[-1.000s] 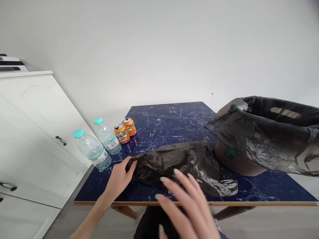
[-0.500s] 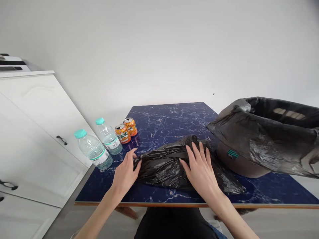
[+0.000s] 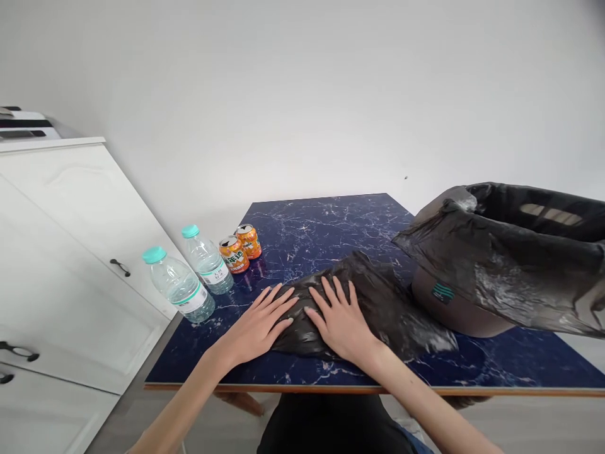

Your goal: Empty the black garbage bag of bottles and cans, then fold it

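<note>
A black plastic bag lies crumpled on the blue marbled table in front of me. My left hand rests flat at the bag's left end, fingers stretched out and slightly spread. Pressed on the bag's middle is my right hand, open with fingers apart. To the right, a dark bin stands with a black liner draped over its rim; the bag's right end lies close to the bin's base.
Two clear bottles with teal caps, a nearer one and a farther one, stand at the table's left edge. Beside them are two orange cans. A white cabinet is left of the table, and a wall lies behind.
My right hand has slid left across the bag. My left hand has gone from curled at the bag's end to flat with fingers stretched. The bag looks flatter on the left.
</note>
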The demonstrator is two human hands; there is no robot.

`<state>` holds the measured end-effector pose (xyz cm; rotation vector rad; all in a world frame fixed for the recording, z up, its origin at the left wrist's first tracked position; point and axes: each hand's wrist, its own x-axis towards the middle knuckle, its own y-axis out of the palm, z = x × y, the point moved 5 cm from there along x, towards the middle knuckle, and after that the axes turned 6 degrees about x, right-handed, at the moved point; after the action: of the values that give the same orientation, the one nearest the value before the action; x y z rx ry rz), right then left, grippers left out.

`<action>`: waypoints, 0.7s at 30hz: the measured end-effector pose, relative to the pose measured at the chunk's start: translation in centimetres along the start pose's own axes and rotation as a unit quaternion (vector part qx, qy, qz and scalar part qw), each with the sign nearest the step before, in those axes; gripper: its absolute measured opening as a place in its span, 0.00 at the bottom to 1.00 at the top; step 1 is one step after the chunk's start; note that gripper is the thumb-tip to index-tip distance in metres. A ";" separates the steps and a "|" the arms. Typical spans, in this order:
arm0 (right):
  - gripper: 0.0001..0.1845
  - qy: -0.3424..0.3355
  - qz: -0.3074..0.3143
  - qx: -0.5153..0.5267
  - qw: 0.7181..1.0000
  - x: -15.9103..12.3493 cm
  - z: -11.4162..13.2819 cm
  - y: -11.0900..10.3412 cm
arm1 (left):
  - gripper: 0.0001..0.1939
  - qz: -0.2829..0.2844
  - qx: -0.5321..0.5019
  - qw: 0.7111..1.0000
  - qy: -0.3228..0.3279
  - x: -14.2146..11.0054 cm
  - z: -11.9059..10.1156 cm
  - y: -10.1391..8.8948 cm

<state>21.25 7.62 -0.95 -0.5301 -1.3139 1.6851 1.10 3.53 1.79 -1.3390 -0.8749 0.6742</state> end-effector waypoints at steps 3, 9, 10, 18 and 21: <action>0.39 0.062 0.018 -0.008 0.998 0.4 -3.2 0.2 | 0.29 0.012 -0.025 0.999 -0.025 -0.5 0.6 0.5; 0.39 0.111 0.010 -0.038 0.993 -0.2 -8.6 -0.8 | 0.29 -0.002 -0.045 0.998 -0.051 -1.7 1.2 -0.2; 0.39 0.113 0.011 -0.037 0.993 -0.4 -9.3 -0.9 | 0.29 -0.006 -0.044 0.998 -0.055 -1.9 1.3 -0.2; 0.42 0.101 0.019 -0.015 0.995 -0.8 -11.0 -0.7 | 0.31 -0.003 -0.039 0.996 -0.076 -3.7 1.5 -0.5; 0.43 0.089 0.015 -0.014 0.996 -0.8 -11.0 -0.7 | 0.34 -0.022 -0.052 0.993 -0.099 -5.0 1.4 -1.0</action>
<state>30.45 12.80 -4.23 -0.7036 -1.2082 1.6069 -2.84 -0.05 2.04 -1.3565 -1.1099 0.7446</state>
